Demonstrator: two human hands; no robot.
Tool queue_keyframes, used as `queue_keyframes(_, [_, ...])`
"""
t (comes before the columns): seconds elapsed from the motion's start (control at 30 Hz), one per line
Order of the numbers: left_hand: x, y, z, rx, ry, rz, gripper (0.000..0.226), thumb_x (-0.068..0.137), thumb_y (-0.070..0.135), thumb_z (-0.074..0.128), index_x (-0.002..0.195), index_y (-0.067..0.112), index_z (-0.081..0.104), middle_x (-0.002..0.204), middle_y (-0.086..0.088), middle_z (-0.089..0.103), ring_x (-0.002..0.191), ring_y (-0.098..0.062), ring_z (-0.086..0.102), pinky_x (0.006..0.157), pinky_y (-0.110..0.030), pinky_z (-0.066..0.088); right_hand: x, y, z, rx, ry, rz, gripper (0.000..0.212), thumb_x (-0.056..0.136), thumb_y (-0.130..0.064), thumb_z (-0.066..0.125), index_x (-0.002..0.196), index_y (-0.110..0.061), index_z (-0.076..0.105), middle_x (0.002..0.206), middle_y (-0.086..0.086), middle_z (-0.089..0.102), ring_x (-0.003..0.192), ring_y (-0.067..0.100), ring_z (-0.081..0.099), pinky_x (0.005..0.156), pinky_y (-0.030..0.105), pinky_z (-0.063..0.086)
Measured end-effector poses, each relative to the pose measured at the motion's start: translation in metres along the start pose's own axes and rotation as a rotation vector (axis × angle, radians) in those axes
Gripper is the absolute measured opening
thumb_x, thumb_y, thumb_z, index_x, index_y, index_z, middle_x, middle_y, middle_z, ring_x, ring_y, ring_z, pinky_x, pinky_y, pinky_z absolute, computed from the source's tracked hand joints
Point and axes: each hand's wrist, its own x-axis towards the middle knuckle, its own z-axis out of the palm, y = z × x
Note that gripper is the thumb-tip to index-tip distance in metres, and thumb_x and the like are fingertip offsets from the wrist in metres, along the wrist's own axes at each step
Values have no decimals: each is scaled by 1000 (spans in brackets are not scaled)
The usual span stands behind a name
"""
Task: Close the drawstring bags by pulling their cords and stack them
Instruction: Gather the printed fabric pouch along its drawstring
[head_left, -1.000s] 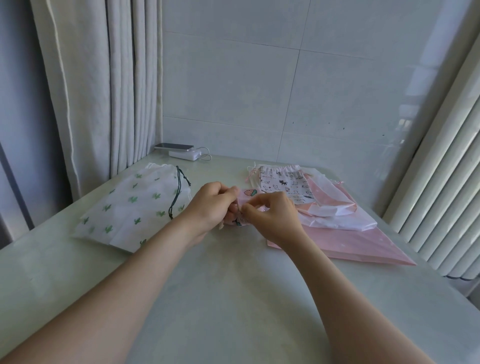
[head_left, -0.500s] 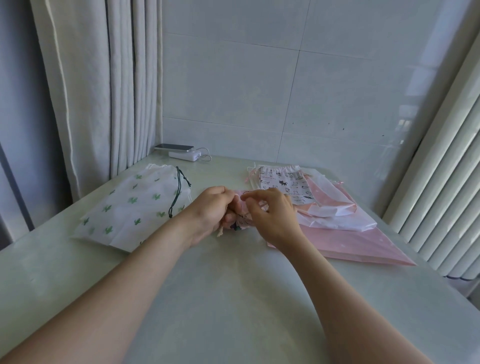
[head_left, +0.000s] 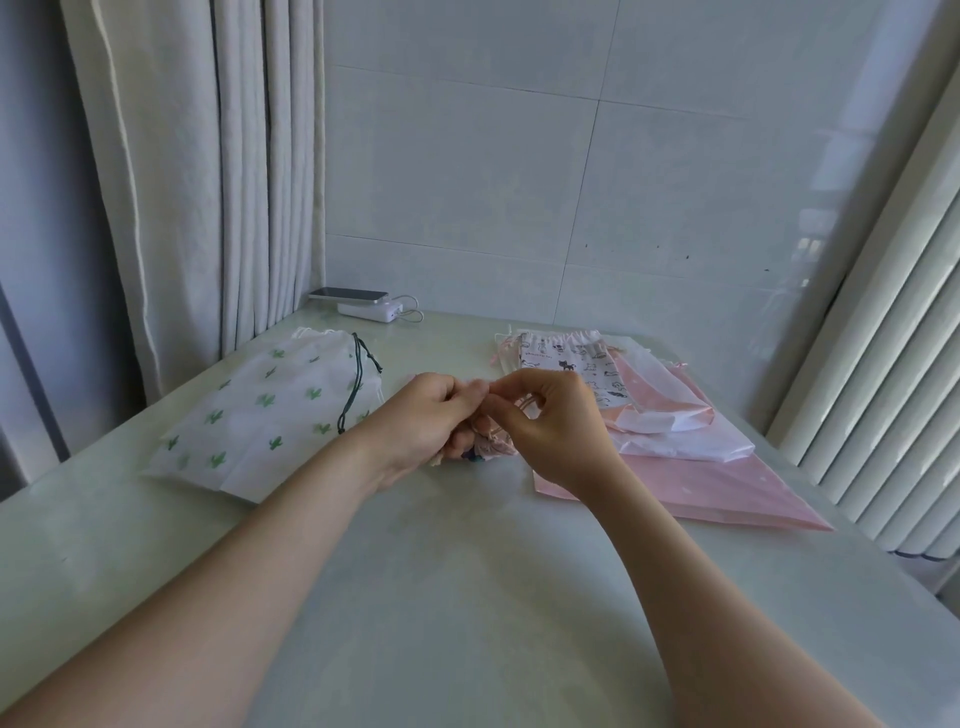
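Clamped in the curled fingers of the left hand: a small crumpled pink fabric drawstring pouch, low against the pale glossy table. Pinched between thumb and forefinger of the right hand: the pouch's thin pink cord, looped just behind the fingertips.

Left of the left fingers, flat and matte: a white non-woven bag printed with green cacti, with a dark green cord along the edge nearest the fingers.

Beyond the right fingers: a small white cloth bag with black cat drawings, its one printed line too small to read. Under it, a crinkled white translucent bag and a large smooth pink bag.

Far beyond the left fingers: a slim phone on a white rectangular power bank.
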Motion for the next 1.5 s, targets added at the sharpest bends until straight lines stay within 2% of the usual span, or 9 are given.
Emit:
queue_keyframes(0.13, [2, -3, -3, -13, 37, 54, 28, 106, 29, 58, 96, 3, 59, 71, -11, 63, 54, -19, 48, 63, -35, 47, -2, -1, 1, -29, 10, 54, 13, 95, -21, 68, 83, -20, 72, 66, -16, 64, 63, 1, 56, 60, 16, 37])
queue_keyframes(0.3, [3, -5, -6, 43, 64, 85, 18, 101, 22, 68, 101, 5, 71, 76, -16, 73, 59, -21, 55, 64, -38, 53, -4, 1, 6, -125, -42, 80, 15, 97, -21, 55, 82, -26, 57, 68, -18, 57, 70, 3, 53, 84, 43, 44])
queue_keyframes(0.43, [2, -4, -8, 96, 68, 95, 8, 94, 20, 77, 98, 13, 81, 89, -24, 76, 63, -21, 57, 58, -29, 54, -5, 3, 4, -213, -65, 55, 11, 100, -23, 50, 90, -24, 54, 80, -14, 60, 82, 2, 55, 96, 42, 35])
queue_keyframes(0.63, [2, -3, -9, 153, 121, 76, 10, 93, 22, 79, 89, 13, 81, 73, -16, 73, 56, -18, 55, 61, -30, 50, -8, 3, 2, -373, -126, -46, 12, 95, -23, 41, 101, -29, 49, 81, -8, 59, 89, 18, 48, 85, 39, 29])
queue_keyframes(0.83, [5, -7, -10, 263, 183, 69, 15, 94, 27, 75, 81, 23, 81, 69, 1, 74, 58, -15, 62, 69, -35, 54, -5, -9, -2, -45, -100, 3, 32, 84, 0, 44, 96, -24, 61, 66, 12, 61, 68, 28, 54, 66, 40, 44])
queue_keyframes(0.97, [3, -5, -13, 364, 151, 81, 8, 91, 29, 79, 83, 27, 82, 82, 4, 80, 84, -22, 77, 82, -43, 61, -4, -11, -4, 89, -72, 70, 31, 84, 5, 48, 92, -19, 67, 66, 6, 69, 71, 30, 64, 67, 44, 51])
queue_keyframes(1.23, [0, 1, -10, 503, 36, 139, 7, 85, 34, 84, 82, 28, 84, 73, 1, 75, 70, -16, 67, 78, -42, 59, -1, -11, -6, 314, -4, 138, 22, 93, 6, 51, 98, -9, 66, 65, 4, 65, 59, 14, 55, 57, 21, 43])
queue_keyframes(1.4, [1, 0, -7, 422, 72, 108, 11, 93, 24, 75, 86, 20, 82, 69, 11, 69, 62, -3, 58, 72, -28, 50, 3, -12, -11, 486, 92, 148, 29, 99, 3, 55, 121, -10, 68, 97, 4, 80, 87, 15, 72, 77, 24, 54])
queue_keyframes(1.5, [4, -2, -4, 304, 116, 45, 12, 95, 19, 73, 89, 21, 82, 76, 6, 74, 66, -6, 60, 74, -27, 50, 5, -4, -13, 285, 109, 78, 44, 98, 0, 56, 136, -22, 63, 117, -5, 77, 103, 10, 73, 88, 26, 57])
